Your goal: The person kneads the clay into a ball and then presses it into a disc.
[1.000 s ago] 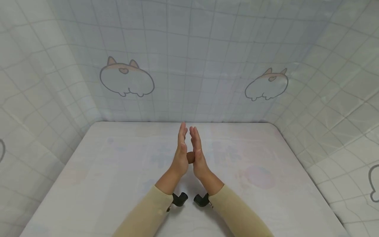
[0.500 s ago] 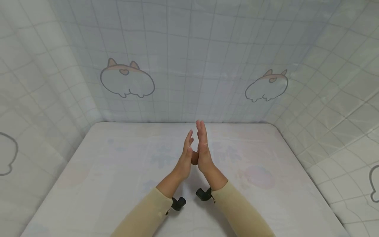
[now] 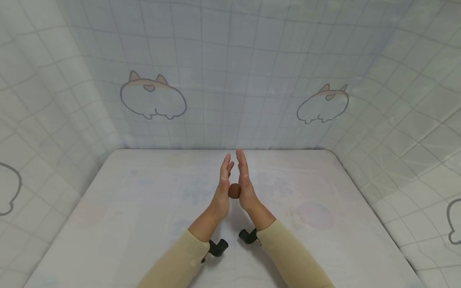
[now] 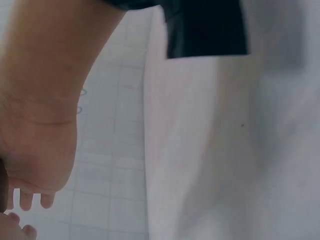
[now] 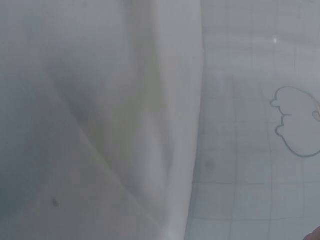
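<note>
Between my two palms, in the head view, sits a small brown ball (image 3: 234, 191) that looks like clay or dough. My left hand (image 3: 221, 192) stands on edge with straight fingers, its palm against the ball's left side. Facing it, my right hand (image 3: 246, 190) touches the ball's right side, fingers also straight. Both hands are held above the table. The left wrist view shows the heel of my left hand (image 4: 40, 150) and a dark sliver of the ball (image 4: 3, 187) at the left edge. Only a bit of skin shows in the right wrist view's lower corner.
A white, faintly patterned tabletop (image 3: 144, 224) lies below. Grid-patterned curtains (image 3: 230, 80) with cartoon animals enclose its back and sides. A black wrist camera (image 3: 218, 248) sticks out from the left sleeve, another black camera (image 3: 247, 236) from the right sleeve.
My hands have slid back and forth against each other with the ball between them. Half a second ago the right reached farther forward; now the fingertips are nearer level and the ball shows more.
</note>
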A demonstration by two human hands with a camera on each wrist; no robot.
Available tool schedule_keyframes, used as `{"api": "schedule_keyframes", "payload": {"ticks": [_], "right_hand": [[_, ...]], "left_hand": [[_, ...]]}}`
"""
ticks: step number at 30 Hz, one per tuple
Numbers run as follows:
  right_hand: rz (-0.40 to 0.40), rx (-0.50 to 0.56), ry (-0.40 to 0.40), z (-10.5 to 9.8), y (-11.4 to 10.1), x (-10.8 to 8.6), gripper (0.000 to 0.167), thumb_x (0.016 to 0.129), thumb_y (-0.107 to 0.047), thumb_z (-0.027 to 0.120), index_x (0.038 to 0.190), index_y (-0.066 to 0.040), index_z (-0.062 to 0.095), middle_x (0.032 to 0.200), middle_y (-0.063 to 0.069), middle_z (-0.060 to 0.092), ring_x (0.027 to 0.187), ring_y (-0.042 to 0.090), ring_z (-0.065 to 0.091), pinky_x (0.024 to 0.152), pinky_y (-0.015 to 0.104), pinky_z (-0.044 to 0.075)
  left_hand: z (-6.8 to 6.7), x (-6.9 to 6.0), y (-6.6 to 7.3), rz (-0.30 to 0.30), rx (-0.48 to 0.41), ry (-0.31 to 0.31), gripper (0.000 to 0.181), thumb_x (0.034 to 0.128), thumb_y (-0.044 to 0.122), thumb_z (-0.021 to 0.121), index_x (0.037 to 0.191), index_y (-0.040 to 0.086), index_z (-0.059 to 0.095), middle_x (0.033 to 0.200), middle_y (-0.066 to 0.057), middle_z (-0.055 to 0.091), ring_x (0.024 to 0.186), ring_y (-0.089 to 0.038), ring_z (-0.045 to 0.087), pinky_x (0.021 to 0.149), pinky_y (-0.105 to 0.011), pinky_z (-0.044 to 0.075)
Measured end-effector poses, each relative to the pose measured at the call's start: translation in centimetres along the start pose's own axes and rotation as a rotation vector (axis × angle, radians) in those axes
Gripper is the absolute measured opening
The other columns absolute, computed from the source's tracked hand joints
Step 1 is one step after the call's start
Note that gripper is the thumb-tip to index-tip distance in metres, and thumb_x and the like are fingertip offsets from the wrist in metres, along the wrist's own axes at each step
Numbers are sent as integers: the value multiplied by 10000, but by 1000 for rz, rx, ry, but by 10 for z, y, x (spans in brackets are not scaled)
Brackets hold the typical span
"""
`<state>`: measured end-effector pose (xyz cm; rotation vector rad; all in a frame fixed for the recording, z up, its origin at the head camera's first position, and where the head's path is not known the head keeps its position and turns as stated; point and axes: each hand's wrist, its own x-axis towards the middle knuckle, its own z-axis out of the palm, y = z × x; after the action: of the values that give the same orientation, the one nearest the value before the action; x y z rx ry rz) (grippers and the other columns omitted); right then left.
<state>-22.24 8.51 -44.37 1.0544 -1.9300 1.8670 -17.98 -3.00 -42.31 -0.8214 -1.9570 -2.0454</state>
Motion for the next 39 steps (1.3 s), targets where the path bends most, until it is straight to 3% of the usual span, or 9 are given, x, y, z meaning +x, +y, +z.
{"api": "schedule_keyframes", "payload": {"ticks": [6, 10, 14, 18, 23, 28, 33, 39], "right_hand": [[-76, 62, -39, 10, -7, -6, 891, 996, -716, 93, 1602, -82, -68, 1666, 166, 5, 1529, 333, 8, 1187, 583, 29], [-128, 101, -56, 15, -16, -9, 894, 997, -708, 73, 1590, -64, -106, 1660, 195, -7, 1527, 349, -8, 1185, 588, 13], [-138, 120, -26, 15, -24, -5, 880, 1000, -700, 58, 1590, -70, -112, 1654, 217, 9, 1528, 341, -1, 1188, 575, 10], [-107, 118, 26, 9, -27, 1, 884, 994, -714, 80, 1599, -92, -92, 1658, 203, 27, 1528, 323, 19, 1192, 561, 17], [-37, 95, 87, 1, -24, 7, 926, 968, -761, 132, 1607, -124, -76, 1666, 162, 29, 1528, 317, 11, 1187, 574, 4], [9, 61, 90, -4, -12, 5, 907, 962, -767, 135, 1614, -169, -63, 1674, 109, 14, 1530, 278, -3, 1184, 571, -6], [0, 12, 35, -1, -2, -4, 859, 983, -730, 89, 1613, -169, -72, 1676, 87, -6, 1530, 291, -7, 1168, 616, 3], [-36, 26, -11, 10, -7, -11, 874, 988, -730, 103, 1611, -141, -69, 1673, 124, 6, 1530, 320, 15, 1175, 616, 38]], "left_hand": [[-3, 7, -1, -24, 34, 95, 967, 910, 827, 114, 1612, 187, -71, 1673, -14, -43, 1528, -291, 41, 1118, -711, 30], [-5, 10, -8, -114, 37, 137, 986, 861, 880, 120, 1611, 269, -69, 1670, 22, -16, 1530, -248, 37, 1111, -725, 70], [-7, 9, -13, -177, 23, 124, 982, 845, 895, 120, 1611, 307, -54, 1670, -1, 17, 1530, -224, 48, 1105, -730, 92], [-3, 3, -16, -193, 41, 59, 890, 905, 823, 76, 1614, 298, -41, 1670, 2, 14, 1531, -256, 55, 1108, -727, 82], [4, -5, -14, -143, 26, -17, 858, 946, 771, 65, 1620, 245, -12, 1675, 25, -23, 1526, -331, 52, 1118, -714, 56], [7, -6, -9, -53, -19, -25, 938, 917, 816, 98, 1621, 205, 4, 1676, -16, -22, 1523, -311, 71, 1169, -622, 36], [4, -2, 0, -1, -38, 5, 969, 901, 837, 111, 1620, 197, -12, 1669, -38, 5, 1525, -298, 39, 1153, -639, 7], [1, 5, 2, -15, -9, 92, 984, 883, 861, 122, 1618, 220, -11, 1663, -37, 32, 1522, -298, 42, 1128, -690, 22]]}}
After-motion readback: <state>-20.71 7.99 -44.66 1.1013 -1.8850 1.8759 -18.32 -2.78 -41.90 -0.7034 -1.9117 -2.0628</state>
